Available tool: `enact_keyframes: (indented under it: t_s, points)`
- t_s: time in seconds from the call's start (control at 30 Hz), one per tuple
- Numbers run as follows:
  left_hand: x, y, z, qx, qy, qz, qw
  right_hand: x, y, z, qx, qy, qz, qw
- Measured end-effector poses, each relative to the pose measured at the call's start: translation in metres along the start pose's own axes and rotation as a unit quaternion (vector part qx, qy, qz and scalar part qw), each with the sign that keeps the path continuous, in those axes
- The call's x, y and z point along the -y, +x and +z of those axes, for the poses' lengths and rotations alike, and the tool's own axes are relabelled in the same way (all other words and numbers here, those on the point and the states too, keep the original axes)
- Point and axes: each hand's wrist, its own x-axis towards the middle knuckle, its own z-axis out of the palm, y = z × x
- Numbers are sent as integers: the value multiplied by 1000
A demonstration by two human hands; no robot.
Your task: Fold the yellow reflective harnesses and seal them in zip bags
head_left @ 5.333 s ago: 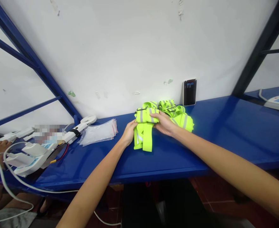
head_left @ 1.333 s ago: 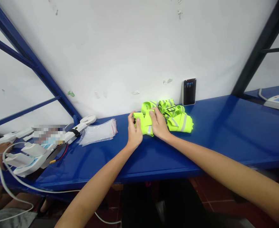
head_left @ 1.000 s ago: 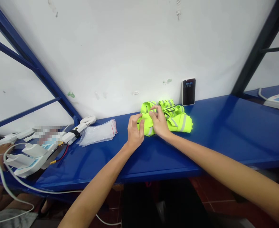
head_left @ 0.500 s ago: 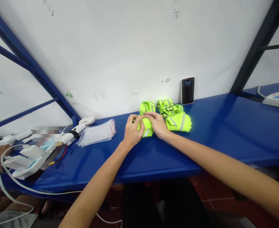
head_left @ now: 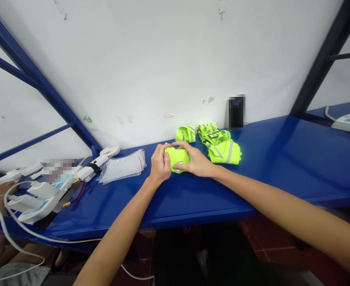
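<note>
A folded neon-yellow bundle with reflective strips (head_left: 179, 157) is held between both hands over the blue table (head_left: 192, 202). My left hand (head_left: 160, 162) grips its left side with curled fingers. Around its right side curve the thumb and fingers of my right hand (head_left: 194, 159). One more rolled yellow piece (head_left: 186, 134) lies just behind, near the wall. To the right of my right hand sit several yellow bundles with grey strips (head_left: 225, 152), close together.
Clear plastic bags (head_left: 122, 167) lie left of my hands, beside a white handheld fan (head_left: 109, 151). A white power strip with plugs and cables (head_left: 40, 202) fills the left end, near another person's arm. A blurred dark device (head_left: 236, 113) leans on the wall.
Both hands have shifted slightly left with the yellow bundle, which is turned. My right hand now wraps its right side, thumb in front. The bundle stands apart from the rolled piece behind.
</note>
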Motion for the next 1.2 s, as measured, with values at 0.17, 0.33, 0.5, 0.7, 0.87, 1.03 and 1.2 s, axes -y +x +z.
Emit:
enact_keyframes:
  t_s: [0.17,0.33,0.5,0.7,0.87,1.03,1.2]
  points:
    - [-2,1,-1,28,-44,-27,998,-3,1,3,-40,14,13,999]
    - [2,3,-5,73,-128,-77,986,-1,3,1,-50,-17,18,998]
    - [10,7,-6,153,-288,-158,932,-1,5,-3,-63,22,93,993]
    - [19,7,-6,194,-355,-238,883,-8,6,-3,-28,78,169,982]
    - [20,7,-7,197,-344,-249,884,-5,5,-4,-26,46,132,990]
    - [17,6,-5,207,-339,-259,880,-1,3,-9,-5,27,143,989]
    - [10,2,-5,175,-218,-157,947,-5,5,-12,-21,17,134,991]
